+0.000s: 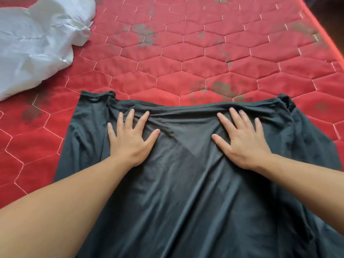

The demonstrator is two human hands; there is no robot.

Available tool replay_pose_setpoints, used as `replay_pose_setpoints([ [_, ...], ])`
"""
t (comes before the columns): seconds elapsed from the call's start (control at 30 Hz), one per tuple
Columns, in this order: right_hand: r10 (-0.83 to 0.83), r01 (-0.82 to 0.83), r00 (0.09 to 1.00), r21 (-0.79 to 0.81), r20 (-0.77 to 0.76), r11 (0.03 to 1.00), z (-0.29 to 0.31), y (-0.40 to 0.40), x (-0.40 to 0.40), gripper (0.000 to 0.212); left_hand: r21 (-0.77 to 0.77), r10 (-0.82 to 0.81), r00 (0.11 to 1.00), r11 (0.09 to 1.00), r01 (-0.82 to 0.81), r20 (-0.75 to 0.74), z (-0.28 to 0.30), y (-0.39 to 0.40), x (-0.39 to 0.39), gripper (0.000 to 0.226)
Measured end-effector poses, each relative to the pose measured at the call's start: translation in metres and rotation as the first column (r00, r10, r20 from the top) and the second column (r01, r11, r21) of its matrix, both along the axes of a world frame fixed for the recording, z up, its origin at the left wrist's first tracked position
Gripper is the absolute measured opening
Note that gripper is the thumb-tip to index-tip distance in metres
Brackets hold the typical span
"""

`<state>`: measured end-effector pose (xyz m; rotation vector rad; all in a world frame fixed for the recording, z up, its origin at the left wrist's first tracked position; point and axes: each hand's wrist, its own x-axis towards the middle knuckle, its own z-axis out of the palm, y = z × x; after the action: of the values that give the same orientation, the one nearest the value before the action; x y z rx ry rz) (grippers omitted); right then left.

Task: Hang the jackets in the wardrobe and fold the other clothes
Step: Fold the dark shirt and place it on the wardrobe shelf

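A dark grey-green garment [186, 192] lies spread on the red quilted mattress [186, 58], its far edge folded over and slightly bunched. My left hand [130, 138] presses flat on the cloth left of centre, fingers spread. Right of centre, my right hand [240, 140] lies flat on the same cloth with fingers splayed toward the far edge. Both palms rest just below the fold. The garment's near end runs out of the bottom of the view.
A crumpled white garment or sheet [37, 43] lies at the far left corner of the mattress. Dark stains mark the red cover in several spots. The mattress's right edge [323, 34] borders a dark floor.
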<state>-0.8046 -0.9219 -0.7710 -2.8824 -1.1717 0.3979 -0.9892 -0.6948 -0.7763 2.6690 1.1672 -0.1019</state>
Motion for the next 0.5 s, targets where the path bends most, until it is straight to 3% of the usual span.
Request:
replay_pose_setpoints([
  [0.13,-0.044,0.044,0.999,-0.005,0.000,0.999,-0.001,0.008,0.020,0.082,-0.009,-0.016,0.994,1.000,0.015,-0.109,0.000,0.017,0.014,0.079],
  [0.33,-0.063,0.061,0.996,0.034,0.058,0.998,-0.005,0.013,0.036,0.093,0.042,-0.013,0.995,0.999,0.018,-0.101,-0.004,0.032,0.018,0.082],
  [0.5,-0.061,0.061,0.998,-0.056,0.012,0.997,0.001,0.017,0.040,0.080,-0.021,-0.010,0.995,1.000,0.008,-0.102,0.003,0.026,0.017,0.074],
])
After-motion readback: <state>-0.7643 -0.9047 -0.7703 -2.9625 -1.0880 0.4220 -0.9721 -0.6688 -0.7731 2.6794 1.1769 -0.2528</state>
